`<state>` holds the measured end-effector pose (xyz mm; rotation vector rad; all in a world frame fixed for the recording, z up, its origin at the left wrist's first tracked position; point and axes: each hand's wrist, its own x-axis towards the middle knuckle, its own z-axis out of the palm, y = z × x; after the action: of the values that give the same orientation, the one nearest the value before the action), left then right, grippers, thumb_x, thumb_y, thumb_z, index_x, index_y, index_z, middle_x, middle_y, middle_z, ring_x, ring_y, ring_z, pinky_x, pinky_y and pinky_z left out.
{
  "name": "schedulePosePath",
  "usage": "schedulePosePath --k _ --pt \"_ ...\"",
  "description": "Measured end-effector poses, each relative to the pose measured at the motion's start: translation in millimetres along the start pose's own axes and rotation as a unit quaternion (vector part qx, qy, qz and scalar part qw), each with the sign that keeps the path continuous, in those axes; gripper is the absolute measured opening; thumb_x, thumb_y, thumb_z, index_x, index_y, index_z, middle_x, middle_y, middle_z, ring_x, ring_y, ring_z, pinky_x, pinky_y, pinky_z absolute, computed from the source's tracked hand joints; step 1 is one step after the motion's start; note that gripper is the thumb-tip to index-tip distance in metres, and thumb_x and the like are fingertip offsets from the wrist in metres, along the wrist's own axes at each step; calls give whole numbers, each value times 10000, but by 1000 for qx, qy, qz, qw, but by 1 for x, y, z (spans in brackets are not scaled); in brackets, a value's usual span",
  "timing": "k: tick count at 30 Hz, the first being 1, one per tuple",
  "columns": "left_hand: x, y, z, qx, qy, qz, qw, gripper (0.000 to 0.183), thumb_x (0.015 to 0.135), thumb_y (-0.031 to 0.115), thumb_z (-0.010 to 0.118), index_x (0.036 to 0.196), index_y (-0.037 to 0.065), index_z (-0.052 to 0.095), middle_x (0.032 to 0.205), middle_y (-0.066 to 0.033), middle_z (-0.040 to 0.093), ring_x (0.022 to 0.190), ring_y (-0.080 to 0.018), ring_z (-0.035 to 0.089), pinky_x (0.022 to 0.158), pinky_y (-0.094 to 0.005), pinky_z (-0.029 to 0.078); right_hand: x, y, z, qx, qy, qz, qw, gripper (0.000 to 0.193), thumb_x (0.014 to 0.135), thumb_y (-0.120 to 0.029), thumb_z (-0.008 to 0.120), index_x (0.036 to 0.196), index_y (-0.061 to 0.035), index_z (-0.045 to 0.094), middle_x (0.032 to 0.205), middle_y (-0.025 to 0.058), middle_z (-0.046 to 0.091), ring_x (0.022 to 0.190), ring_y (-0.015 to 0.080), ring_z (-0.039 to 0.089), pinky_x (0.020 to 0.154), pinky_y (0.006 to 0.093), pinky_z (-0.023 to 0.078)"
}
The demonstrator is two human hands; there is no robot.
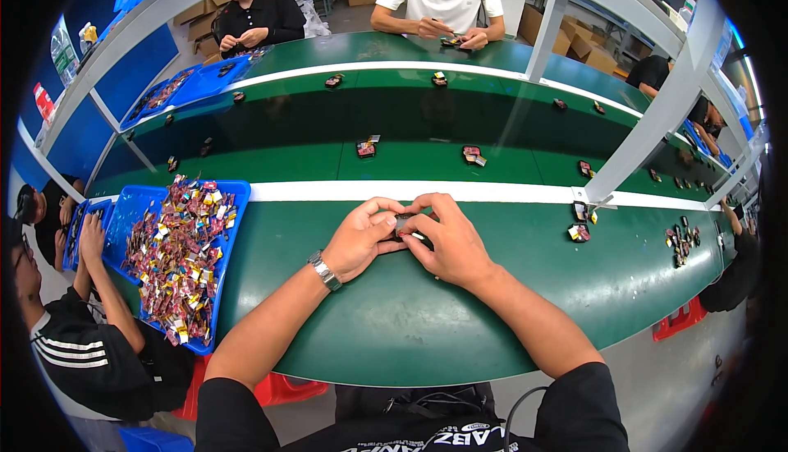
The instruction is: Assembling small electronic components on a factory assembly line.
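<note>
From where I stand, one small dark piece is being worked over the green bench, in front of the worker and just short of the white rail. The left hand and right hand meet around it, fingers bent and drawn in close, both seeming to grip it. I'd judge this piece to be midway: it hasn't been let go, and whatever is being done inside the fingers is hidden. Plenty looks left, with the blue tray at the left heaped with red, white and yellow parts. Black-cased pieces lie spaced along the belt, perhaps handled already, though I can't be sure. The held piece's long axis seems to run roughly left to right, from one hand to the other; which end is its front I can't tell.
</note>
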<state>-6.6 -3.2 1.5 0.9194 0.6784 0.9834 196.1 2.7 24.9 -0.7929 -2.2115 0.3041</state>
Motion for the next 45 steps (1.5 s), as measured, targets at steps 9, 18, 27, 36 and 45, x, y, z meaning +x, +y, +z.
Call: schedulePosePath --k 9,18,27,36,45 --pt "1 1 3 9 -30 1 1000 259 984 88 571 1227 59 483 1341 -134 557 1215 -212 572 1036 -436 502 0 5 4 50 33 45 997 109 817 -77 707 920 -40 703 1201 89 596 1097 281 549 918 390 486" --pt "1 2 1 18 -47 -16 999 291 960 21 567 1236 51 480 1272 -116 587 1154 -190 605 995 -412 539 0 2 -4 99 -45 58 992 71 852 -100 676 876 -35 689 1236 85 581 1152 285 528 932 392 488" --pt "2 0 0 6 -31 -8 999 228 982 65 560 1206 60 516 1329 -136 577 1171 -201 601 979 -402 541 -4 0 2 68 9 73 995 70 839 -82 689 881 -25 688 1214 89 592 1129 272 552 915 371 509" --pt "2 -1 -3 4 -53 9 999 230 993 70 542 1221 67 513 1361 -124 546 1207 -192 578 993 -373 528 -5 -2 9 59 60 39 996 133 790 -40 737 919 -33 709 1169 94 616 1081 271 583 878 371 532" --pt "2 -4 -6 -12 -59 14 998 205 992 92 564 1191 83 519 1351 -119 552 1200 -188 584 985 -363 528 -3 -4 7 43 71 12 996 188 760 -9 742 945 -33 727 1163 92 627 1082 270 587 880 369 528"
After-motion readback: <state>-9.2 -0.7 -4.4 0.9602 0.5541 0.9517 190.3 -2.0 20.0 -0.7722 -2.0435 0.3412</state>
